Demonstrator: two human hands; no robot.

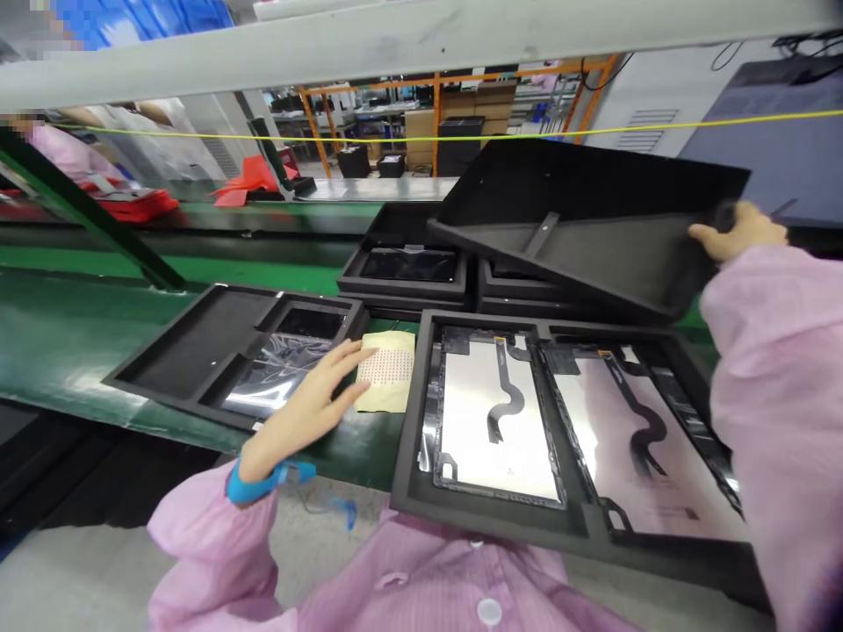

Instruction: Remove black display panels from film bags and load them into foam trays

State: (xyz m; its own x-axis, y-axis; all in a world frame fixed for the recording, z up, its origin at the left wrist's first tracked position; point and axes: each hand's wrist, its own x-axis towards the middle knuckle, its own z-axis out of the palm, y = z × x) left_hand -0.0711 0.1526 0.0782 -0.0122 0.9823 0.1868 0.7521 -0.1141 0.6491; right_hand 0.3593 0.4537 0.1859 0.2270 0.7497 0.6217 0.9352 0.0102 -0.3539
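Note:
My right hand (744, 233) grips the right edge of a black foam tray (612, 184), which is raised and tilted above the other trays. My left hand (309, 404) is open with fingers spread, its fingertips at the left edge of a yellow sheet of small red-marked labels (388, 395); whether they touch it I cannot tell. A blue strap (254, 483) circles my left wrist. Close to my body lies another foam tray (409, 478) with two display panels in it, a left panel (474, 456) and a right panel (612, 430). Each has a dark curved ribbon cable.
At left, a foam tray (211, 338) on the green bench (79, 325) holds a shiny film-covered part. More trays (369, 283) stand behind. A green post (98, 211) slants at left; a pale beam (369, 35) crosses overhead. Red material (254, 180) and a co-worker's sleeve (66, 154) show beyond.

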